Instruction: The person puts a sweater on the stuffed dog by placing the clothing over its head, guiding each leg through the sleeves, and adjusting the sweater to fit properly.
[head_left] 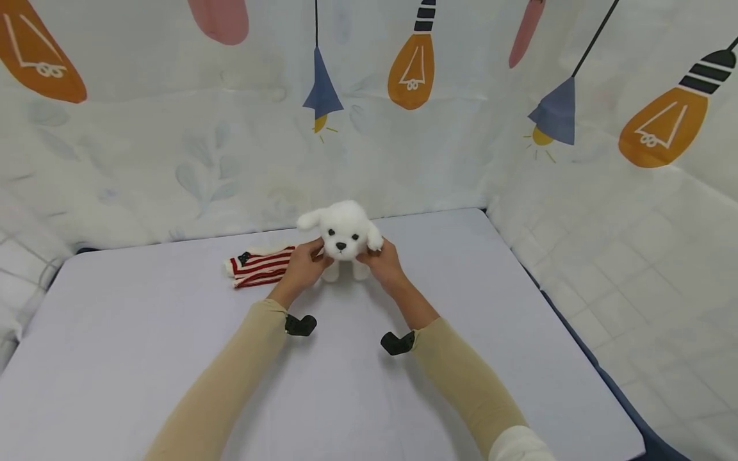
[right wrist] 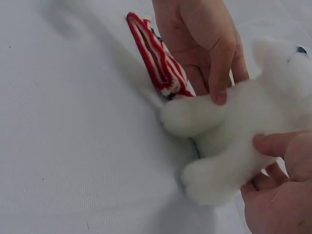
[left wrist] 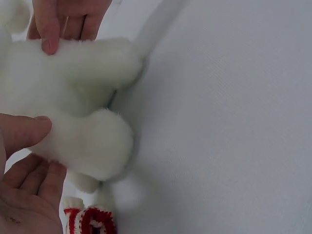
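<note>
A white plush dog [head_left: 346, 232] stands upright at the back of the table, its dark eyes and nose toward me. My left hand [head_left: 303, 264] grips its side, thumb in front and fingers behind. On the other side my right hand [head_left: 385, 264] holds it the same way. In the left wrist view the thumbs press into the fur of the plush dog [left wrist: 92, 141] just above its front legs. A red-and-white striped knitted garment [head_left: 262, 266] with a dark patch lies left of the dog, partly hidden behind my left hand.
The table [head_left: 173, 333] has a pale cloth top, with a patterned curtain [head_left: 242, 141] hanging along its back edge. Another light sheet [head_left: 634, 269] hangs at the right side. Dark camera mounts [head_left: 398, 344] stick out below my wrists.
</note>
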`<state>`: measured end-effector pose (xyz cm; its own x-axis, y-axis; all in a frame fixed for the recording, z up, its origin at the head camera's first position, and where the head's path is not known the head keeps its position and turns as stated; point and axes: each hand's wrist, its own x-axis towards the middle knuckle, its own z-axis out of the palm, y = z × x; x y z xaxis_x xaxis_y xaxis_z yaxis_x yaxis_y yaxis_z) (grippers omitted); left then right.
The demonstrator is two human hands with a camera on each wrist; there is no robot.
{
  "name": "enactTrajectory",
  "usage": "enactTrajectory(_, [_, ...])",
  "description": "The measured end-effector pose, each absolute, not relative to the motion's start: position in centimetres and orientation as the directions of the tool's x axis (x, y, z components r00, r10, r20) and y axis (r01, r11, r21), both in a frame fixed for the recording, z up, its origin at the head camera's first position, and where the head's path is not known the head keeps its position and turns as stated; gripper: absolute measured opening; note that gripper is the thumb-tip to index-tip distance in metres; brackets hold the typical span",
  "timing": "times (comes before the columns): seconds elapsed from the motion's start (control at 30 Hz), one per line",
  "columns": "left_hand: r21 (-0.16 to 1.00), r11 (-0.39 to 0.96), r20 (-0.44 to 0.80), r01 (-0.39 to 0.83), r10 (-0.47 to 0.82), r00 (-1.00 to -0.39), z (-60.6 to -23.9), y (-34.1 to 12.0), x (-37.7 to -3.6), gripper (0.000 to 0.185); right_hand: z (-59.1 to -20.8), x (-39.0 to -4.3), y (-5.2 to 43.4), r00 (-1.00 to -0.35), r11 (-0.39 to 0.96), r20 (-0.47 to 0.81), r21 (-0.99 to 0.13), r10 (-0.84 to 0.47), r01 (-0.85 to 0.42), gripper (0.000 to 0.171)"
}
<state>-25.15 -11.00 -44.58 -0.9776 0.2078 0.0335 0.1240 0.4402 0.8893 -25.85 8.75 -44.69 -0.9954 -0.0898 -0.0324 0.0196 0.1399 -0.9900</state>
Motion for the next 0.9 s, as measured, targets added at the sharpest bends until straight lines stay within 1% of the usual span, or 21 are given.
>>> enactTrajectory(0.13, [0.89,0.436,0.041,0.135,0.217,-0.975,-44.7,-10.9,-25.1,0.052,-44.9,-25.8,8.8,-0.995,0.124,-0.026,-0.992,-0.091,0.015,0.052])
enactTrajectory(0.43, [0.89,0.434,0.043,0.14,0.226,-0.973,-45.0,-11.0,-25.0,0.057,-44.8,-25.2,9.1,-0.999,0.175,0.023,-0.984,-0.03,-0.028,0.048])
enactTrajectory(0.53, [0.878,0.459,0.035,0.132,0.214,-0.976,-45.0,-11.2,-24.6,0.058,-44.8,-24.9,9.4,-1.0,0.192,0.025,-0.981,-0.004,-0.025,0.041])
enactTrajectory(0.7, [0.862,0.491,0.036,0.128,0.192,-0.981,-44.8,-11.9,-23.7,0.058,-44.8,-24.2,9.7,-1.0,0.199,-0.005,-0.98,0.024,0.01,0.021])
enactTrajectory(0.8, [0.853,0.502,0.053,0.143,0.188,-0.981,-44.6,-12.3,-23.2,0.057,-45.1,-23.6,9.6,-0.999,0.196,-0.036,-0.98,-0.025,0.03,0.013])
enactTrajectory(0.9, [0.842,0.518,0.066,0.152,0.181,-0.981,-44.5,-12.7,-22.9,0.055,-45.3,-23.0,9.0,-0.99,0.219,-0.055,-0.975,-0.131,0.025,0.012])
